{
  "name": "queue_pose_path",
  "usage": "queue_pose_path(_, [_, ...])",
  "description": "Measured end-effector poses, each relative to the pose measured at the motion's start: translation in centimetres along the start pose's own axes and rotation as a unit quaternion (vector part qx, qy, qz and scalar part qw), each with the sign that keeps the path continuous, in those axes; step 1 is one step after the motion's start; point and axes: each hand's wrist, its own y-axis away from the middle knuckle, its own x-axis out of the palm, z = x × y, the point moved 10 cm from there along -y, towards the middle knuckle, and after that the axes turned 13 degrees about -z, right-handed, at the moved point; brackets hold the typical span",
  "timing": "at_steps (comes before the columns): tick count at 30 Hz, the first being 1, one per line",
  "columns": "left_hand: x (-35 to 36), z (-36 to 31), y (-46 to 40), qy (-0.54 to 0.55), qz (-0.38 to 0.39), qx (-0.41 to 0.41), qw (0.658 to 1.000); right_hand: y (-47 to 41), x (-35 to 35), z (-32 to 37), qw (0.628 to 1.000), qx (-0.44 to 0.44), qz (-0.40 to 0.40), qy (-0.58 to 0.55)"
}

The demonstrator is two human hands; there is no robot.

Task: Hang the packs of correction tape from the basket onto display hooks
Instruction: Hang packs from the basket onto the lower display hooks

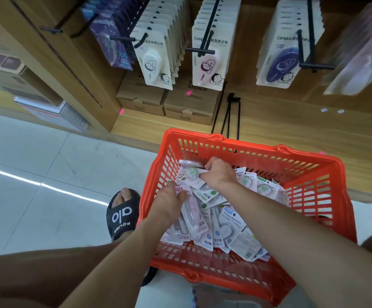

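Observation:
An orange basket (314,174) on the floor holds several correction tape packs (222,230) in a loose heap. Both hands are inside it. My left hand (169,202) closes on a pink-and-white pack (191,215) at the left of the heap. My right hand (219,172) pinches a small bunch of packs (190,172) at the far left of the basket. Above, black display hooks (205,44) carry rows of hung packs: white (152,63), pink (207,67) and purple (280,63).
Brown cardboard boxes (165,103) sit on the low wooden shelf (291,130) behind the basket, beside loose black hooks (231,116). A foot in a black sandal (121,215) stands left of the basket on the pale tiled floor (47,174). More hung goods fill the far left and right.

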Motion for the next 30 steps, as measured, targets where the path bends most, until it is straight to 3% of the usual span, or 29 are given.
queue_pose_path(8, [-0.1, -0.1, 0.1, -0.016, -0.003, 0.006, 1.000, -0.2, 2.2, 3.1, 0.987, -0.010, 0.126, -0.104])
queue_pose_path(11, [-0.2, -0.3, 0.2, -0.022, -0.003, 0.010, 1.000, 0.0, 2.7, 2.8, 0.974, 0.059, 0.127, -0.176])
queue_pose_path(14, [-0.5, -0.5, 0.4, -0.018, -0.005, 0.008, 1.000, 0.8, 3.5, 1.6, 0.911, 0.226, 0.115, -0.326])
queue_pose_path(17, [-1.1, -0.8, 0.8, -0.003, -0.012, 0.012, 1.000, 1.2, 4.6, 1.8, 0.859, 0.284, 0.107, -0.412])
queue_pose_path(24, [-2.3, -1.5, 1.6, -0.019, -0.016, 0.023, 0.999, 1.1, 5.0, 0.9, 0.846, 0.337, 0.073, -0.406])
queue_pose_path(27, [-2.6, -1.8, 2.1, -0.037, -0.009, 0.032, 0.999, 1.3, 5.6, 0.1, 0.850, 0.335, 0.089, -0.396])
queue_pose_path(30, [-2.5, -1.8, 2.9, -0.062, 0.012, 0.044, 0.997, 2.4, 6.0, -0.7, 0.831, 0.336, 0.103, -0.431])
